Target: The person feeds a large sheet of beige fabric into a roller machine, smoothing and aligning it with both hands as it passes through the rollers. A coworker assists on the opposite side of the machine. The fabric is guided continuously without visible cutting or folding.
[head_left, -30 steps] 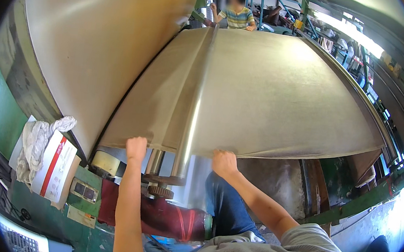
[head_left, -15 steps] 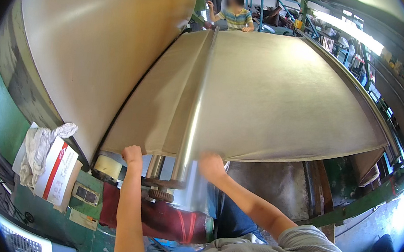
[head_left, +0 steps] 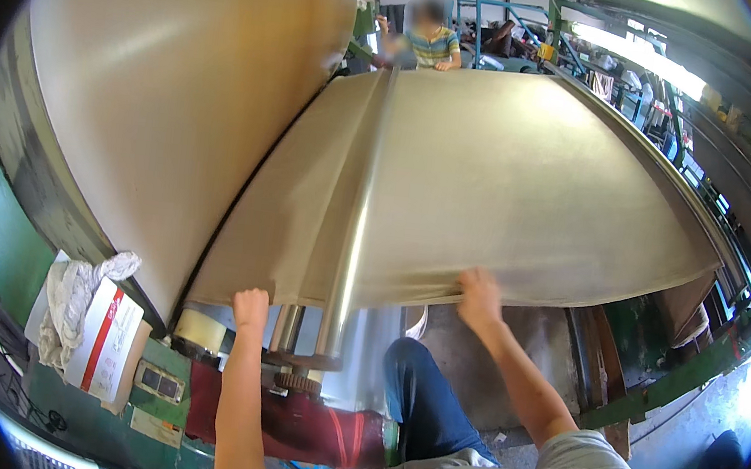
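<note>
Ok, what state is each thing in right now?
Left hand: closed on the sheet's near edge
Right hand: at that edge, blurred, hold unclear
Sheet: spread out, creased along its near edge
Gear: uncovered
Rag: bunched, draped against the carton
Carton: tilted

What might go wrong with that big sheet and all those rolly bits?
The left hand is at the sheet's near edge, close to the shiny roller; it might get pinched if the roller turns. The bare gear is close to the left forearm, so it could scrape skin. The near edge looks a bit wavy by the right hand, so it might crease.
</note>
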Tool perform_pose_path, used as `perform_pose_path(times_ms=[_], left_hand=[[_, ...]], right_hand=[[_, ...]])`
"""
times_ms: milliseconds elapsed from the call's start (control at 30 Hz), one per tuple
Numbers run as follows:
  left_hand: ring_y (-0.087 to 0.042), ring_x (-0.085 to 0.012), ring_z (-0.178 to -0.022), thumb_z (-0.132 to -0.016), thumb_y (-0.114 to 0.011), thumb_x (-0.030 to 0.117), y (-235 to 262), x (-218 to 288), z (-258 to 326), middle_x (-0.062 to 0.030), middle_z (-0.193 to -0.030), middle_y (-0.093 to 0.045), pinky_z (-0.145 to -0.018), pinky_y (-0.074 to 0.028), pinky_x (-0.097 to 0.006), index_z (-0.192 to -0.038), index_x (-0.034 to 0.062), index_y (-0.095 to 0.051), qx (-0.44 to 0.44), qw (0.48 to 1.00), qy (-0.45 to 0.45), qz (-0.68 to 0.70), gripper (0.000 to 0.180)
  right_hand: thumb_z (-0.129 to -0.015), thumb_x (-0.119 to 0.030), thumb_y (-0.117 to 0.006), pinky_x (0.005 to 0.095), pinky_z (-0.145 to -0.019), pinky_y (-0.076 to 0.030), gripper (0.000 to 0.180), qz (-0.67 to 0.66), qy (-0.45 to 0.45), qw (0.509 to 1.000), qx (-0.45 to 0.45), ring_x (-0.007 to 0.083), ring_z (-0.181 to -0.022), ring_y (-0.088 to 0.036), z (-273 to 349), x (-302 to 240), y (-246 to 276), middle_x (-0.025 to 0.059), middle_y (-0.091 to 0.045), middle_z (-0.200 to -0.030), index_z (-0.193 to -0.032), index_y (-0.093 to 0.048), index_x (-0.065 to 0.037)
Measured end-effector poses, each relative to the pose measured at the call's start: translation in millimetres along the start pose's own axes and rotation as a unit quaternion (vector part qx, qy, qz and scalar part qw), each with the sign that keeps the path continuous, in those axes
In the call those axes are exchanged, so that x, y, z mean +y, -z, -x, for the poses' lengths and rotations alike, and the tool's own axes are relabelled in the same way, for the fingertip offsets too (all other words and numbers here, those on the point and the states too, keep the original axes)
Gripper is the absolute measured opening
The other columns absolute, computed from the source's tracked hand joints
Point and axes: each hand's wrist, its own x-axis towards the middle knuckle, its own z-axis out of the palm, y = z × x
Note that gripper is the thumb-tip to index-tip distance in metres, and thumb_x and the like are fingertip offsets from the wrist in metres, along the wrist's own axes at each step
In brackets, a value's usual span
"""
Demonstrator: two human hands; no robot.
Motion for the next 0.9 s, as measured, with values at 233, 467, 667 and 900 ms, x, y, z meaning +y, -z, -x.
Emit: perform_pose_path(times_ms=[233,467,667,900], left_hand=[[-0.067,-0.0205,-0.071,-0.075,-0.058,0.012,27,9,-4,-0.0075,-0.073,-0.068,-0.058,-0.050,-0.031,-0.067,0.0143,-0.069,0.046,0.999,-0.026,0.001,0.014],[-0.067,-0.0168,-0.065,-0.078,-0.057,0.017,-2,-2,-4,0.0000,-0.070,-0.068,-0.047,-0.047,-0.032,-0.070,0.0194,-0.069,-0.120,0.989,0.072,-0.042,0.014],[-0.067,-0.0185,-0.068,-0.078,-0.056,0.013,11,-6,1,-0.0015,-0.070,-0.068,-0.054,-0.050,-0.031,-0.069,0.0177,-0.068,0.029,0.999,-0.019,-0.002,0.016],[-0.067,-0.0192,-0.068,-0.078,-0.056,0.013,7,8,-8,-0.0033,-0.070,-0.068,-0.053,-0.051,-0.031,-0.068,0.0182,-0.068,-0.010,1.000,-0.006,-0.004,0.016]], right_hand=[[-0.062,-0.004,-0.055,0.0405,-0.073,-0.045,0.008,0.075,0.016,0.997,0.027,0.0320,-0.077,-0.059,30,64,14,0.0136,-0.061,-0.073,-0.069,-0.059,-0.006],[-0.061,-0.010,-0.054,0.0404,-0.070,-0.047,0.010,0.086,0.050,0.995,-0.024,0.0322,-0.075,-0.061,28,18,-2,0.0162,-0.062,-0.072,-0.068,-0.060,-0.003],[-0.064,-0.011,-0.054,0.0405,-0.069,-0.047,0.009,0.075,0.083,0.993,-0.043,0.0311,-0.073,-0.061,28,-9,-23,0.0153,-0.062,-0.073,-0.068,-0.058,-0.005],[-0.065,-0.012,-0.054,0.0401,-0.068,-0.047,0.010,0.054,0.125,0.989,-0.052,0.0310,-0.074,-0.060,21,-49,-29,0.0140,-0.061,-0.072,-0.071,-0.057,-0.005]])
